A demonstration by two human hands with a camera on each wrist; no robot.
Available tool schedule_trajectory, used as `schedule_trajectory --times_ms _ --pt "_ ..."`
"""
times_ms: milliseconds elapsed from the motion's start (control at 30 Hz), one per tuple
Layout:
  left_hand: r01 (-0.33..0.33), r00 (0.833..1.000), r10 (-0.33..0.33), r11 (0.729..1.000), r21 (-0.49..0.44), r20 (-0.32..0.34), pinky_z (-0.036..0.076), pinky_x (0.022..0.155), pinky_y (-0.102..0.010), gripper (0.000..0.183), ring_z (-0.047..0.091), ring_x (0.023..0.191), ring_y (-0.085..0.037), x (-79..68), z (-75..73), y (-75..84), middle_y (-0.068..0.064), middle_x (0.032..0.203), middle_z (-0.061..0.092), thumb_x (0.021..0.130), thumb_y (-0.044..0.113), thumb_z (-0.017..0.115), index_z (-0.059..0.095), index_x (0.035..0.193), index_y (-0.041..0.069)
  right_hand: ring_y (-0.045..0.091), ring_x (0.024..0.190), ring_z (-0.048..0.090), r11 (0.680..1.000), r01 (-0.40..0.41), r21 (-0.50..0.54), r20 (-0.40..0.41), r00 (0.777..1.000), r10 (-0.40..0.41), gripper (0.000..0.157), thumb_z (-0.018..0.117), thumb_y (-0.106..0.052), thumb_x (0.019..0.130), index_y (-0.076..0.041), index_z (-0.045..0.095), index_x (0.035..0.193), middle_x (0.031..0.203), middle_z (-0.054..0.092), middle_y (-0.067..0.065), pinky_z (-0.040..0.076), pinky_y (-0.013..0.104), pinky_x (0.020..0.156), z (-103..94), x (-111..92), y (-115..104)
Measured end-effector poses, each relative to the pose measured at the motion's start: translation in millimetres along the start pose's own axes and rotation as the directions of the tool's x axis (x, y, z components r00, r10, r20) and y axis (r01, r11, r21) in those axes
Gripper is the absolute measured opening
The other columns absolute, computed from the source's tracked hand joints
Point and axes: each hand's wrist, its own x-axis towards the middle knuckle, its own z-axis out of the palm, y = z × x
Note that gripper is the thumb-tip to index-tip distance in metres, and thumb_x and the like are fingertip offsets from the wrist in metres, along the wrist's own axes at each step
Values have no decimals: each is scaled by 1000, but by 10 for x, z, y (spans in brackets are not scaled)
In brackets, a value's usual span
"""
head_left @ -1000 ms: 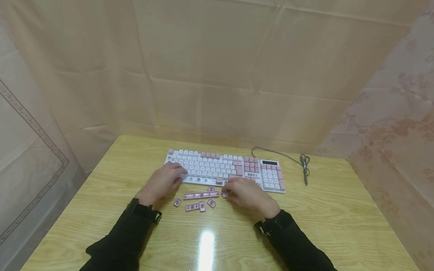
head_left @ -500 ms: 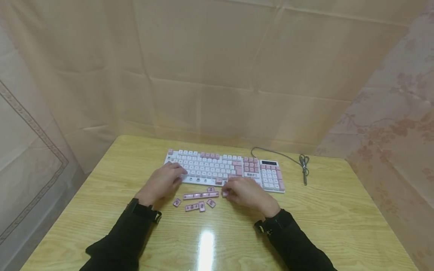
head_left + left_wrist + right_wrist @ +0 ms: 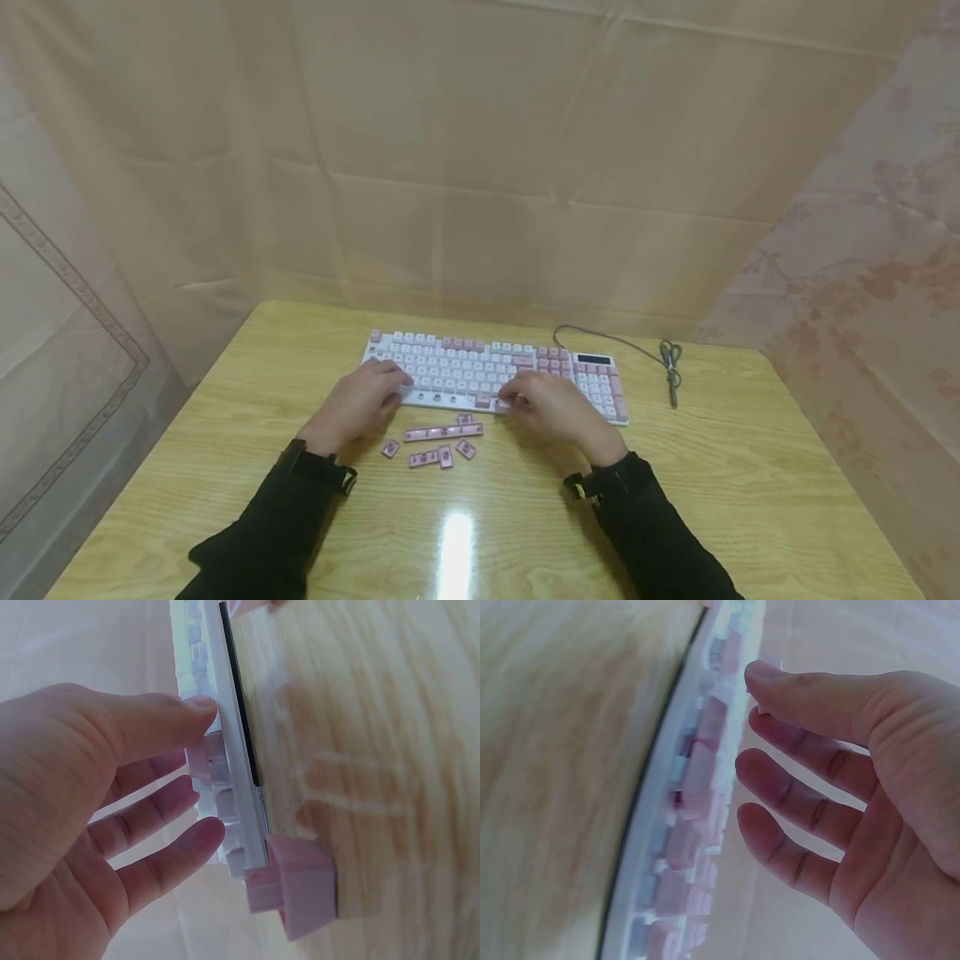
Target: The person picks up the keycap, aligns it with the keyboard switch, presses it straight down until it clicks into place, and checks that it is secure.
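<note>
A white and pink keyboard (image 3: 450,375) lies on the wooden table, with some bare key switches (image 3: 437,397) along its front row. My left hand (image 3: 358,402) rests on its left end; in the left wrist view the thumb touches the keys near the front edge and the other fingers are loosely bent. My right hand (image 3: 553,408) is over the front edge, right of the middle. Between its thumb and index finger it pinches a small pink keycap (image 3: 775,664), mostly hidden by the thumb.
Loose pink keycaps lie in front of the keyboard: a long space bar (image 3: 443,432), a shorter bar (image 3: 423,458) and several small ones, among them a tilted keycap (image 3: 466,449). A bundled grey cable (image 3: 671,367) lies at the back right. Curtains (image 3: 480,167) hang behind the table.
My right hand has lifted the pink keycap off the table and moved forward with it to the keyboard's front row. The left hand has stayed put.
</note>
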Motion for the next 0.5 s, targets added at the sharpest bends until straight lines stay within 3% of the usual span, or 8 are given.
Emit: schedule_trajectory --times_ms 233,500 --pt "-25 999 24 1000 -9 -22 49 87 -37 22 59 99 -21 19 -5 -4 -4 104 66 83 8 68 70 104 9 11 88 62 999 -37 21 10 999 37 21 71 -16 83 -15 72 103 97 67 -6 51 26 77 -65 118 4" --pt "-9 1000 9 1000 -11 -1 48 89 -36 22 58 100 -20 -10 -5 -16 -3 105 66 84 9 67 70 106 11 14 88 63 997 -65 32 29 998 64 21 71 -16 83 -13 72 103 96 66 -3 51 28 76 -32 151 -45"
